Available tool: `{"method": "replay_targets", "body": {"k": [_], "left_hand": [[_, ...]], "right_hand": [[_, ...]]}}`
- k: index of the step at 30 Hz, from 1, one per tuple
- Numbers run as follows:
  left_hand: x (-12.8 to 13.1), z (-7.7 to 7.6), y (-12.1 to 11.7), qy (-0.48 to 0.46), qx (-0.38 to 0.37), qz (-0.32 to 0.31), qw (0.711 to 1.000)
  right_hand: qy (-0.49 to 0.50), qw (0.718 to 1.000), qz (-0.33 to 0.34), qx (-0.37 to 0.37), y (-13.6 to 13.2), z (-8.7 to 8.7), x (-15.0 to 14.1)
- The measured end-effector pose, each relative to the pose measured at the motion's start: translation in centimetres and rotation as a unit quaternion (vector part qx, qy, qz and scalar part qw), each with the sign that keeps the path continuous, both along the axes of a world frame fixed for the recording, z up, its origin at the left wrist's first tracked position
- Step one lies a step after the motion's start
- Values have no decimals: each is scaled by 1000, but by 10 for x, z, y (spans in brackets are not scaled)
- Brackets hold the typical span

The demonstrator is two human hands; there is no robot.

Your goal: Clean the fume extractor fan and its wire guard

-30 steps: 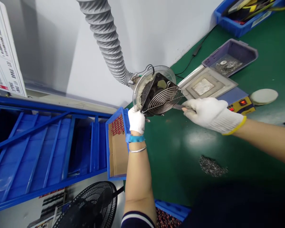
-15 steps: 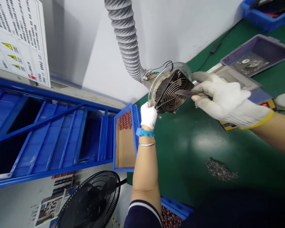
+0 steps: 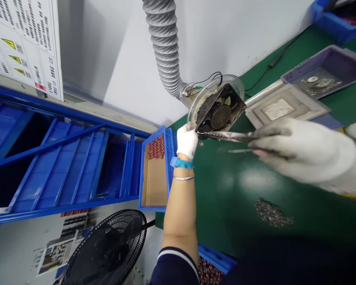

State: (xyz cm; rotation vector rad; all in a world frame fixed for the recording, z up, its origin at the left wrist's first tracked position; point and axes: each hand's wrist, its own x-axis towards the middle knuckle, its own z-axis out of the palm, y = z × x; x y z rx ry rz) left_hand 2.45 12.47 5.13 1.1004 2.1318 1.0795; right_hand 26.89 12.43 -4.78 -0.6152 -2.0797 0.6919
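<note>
My left hand [image 3: 187, 141], in a white glove, is closed on the lower left corner of a black square cooling fan [image 3: 221, 116]. The fan sits tilted against a round clear hood [image 3: 240, 85], its hub and blades bare at the front. My gloved right hand [image 3: 302, 148], somewhat blurred, is closed on a round wire fan guard [image 3: 228, 136], seen nearly edge-on. The guard's far end is close to the fan's lower corner; whether they touch I cannot tell. A thin metal tool [image 3: 240, 151] also sticks out of the right hand, its kind unclear.
A grey flexible duct [image 3: 166, 51] runs down to the hood. A framed tray [image 3: 287, 105] and a purple bin [image 3: 320, 75] of small metal parts stand at right. Small metal pieces [image 3: 273, 213] lie piled on the green table. A blue crate [image 3: 156, 170] stands left.
The wire guard has come away from the fan's front and swung down and right with my right hand, uncovering the blades. My left hand keeps its hold on the fan.
</note>
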Motion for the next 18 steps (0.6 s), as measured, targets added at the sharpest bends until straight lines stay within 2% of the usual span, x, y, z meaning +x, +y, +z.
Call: {"method": "replay_targets", "body": {"k": [2,4,7,9,12,14,16,17,18], "left_hand": [[2,0,2,-5,5,2,1000],[2,-2,3,-15,10,-4,1000],[1,-5,6,-18,27,-32,999],[1,-6,6,-11,48,-55,997],[0,-6,5,-18,62,-77,995],[0,-5,4,-28,63,-76,995],[0,-4,3,-38,64,-75,994],[0,-4,2,-43,65,-77,994],[0,-4,2,-48,67,-80,993]], "right_hand": [[22,992,49,111,-15,-2,-2],[19,984,41,171,-34,0,-10],[3,983,28,180,-59,1,-29],[5,985,53,163,-70,-4,-38],[24,991,105,77,-74,-12,-33],[11,995,88,-44,-66,-10,-20],[-55,983,-33,-171,-50,-1,-5],[-104,965,-115,-211,-41,5,0],[-156,944,-188,-220,-31,11,4]]}}
